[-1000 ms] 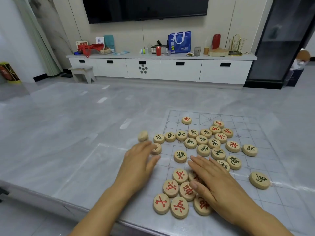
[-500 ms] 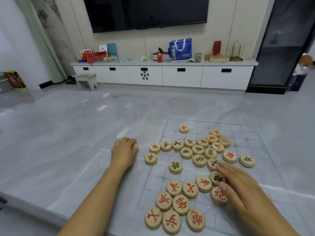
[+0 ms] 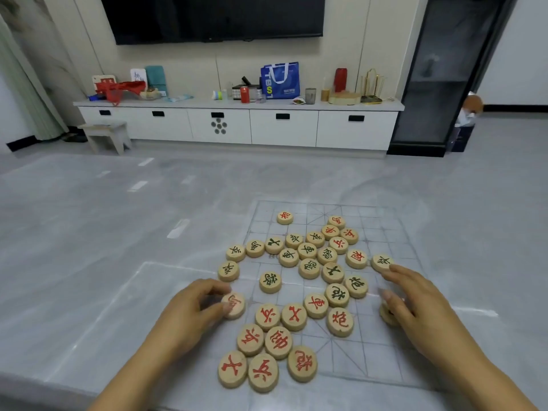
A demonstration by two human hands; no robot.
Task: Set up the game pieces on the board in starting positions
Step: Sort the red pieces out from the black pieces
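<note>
- Left hand point(image 3: 189, 318) is at 8 o'clock of the board point(image 3: 382, 360). Its thumb and fingers point(image 3: 213, 287) pinch a red piece point(image 3: 237, 302) at the board's edge. Cannot tell if the piece is lifted or resting.
- Right hand point(image 3: 421, 315) is at 4 o'clock. Its fingers are spread and near straight, gripping nothing visible, with the index tip on an edge piece point(image 3: 380, 261) with black lettering at 3 o'clock.
- A hidden piece point(image 3: 385, 318) sits half under the right thumb side, face unreadable. Cannot tell if the thumb touches it.
- The red group point(image 3: 278, 342) is packed at 6–7 o'clock between the hands, with most pieces touching.
- The mixed bunch point(image 3: 307, 250), mostly black with some red at 1 o'clock, crowds the board's middle and far half.
- A lone black point(image 3: 270, 282) sits near the red piece at its 1 o'clock, apart from it.
- A side black point(image 3: 228, 270) is just past the left fingers at 12 o'clock, on the board's 9 o'clock edge.
- A far red point(image 3: 284, 218) sits alone at 11 o'clock.
- The board is a clear grid sheet on a grey surface point(image 3: 89, 262).
- Beyond at 12 o'clock is a white cabinet point(image 3: 281, 132) holding a blue bag point(image 3: 280, 80) and a red can point(image 3: 244, 94), with a TV point(image 3: 213, 16) above.
- A stool point(image 3: 105, 134) is at 10 o'clock.
</note>
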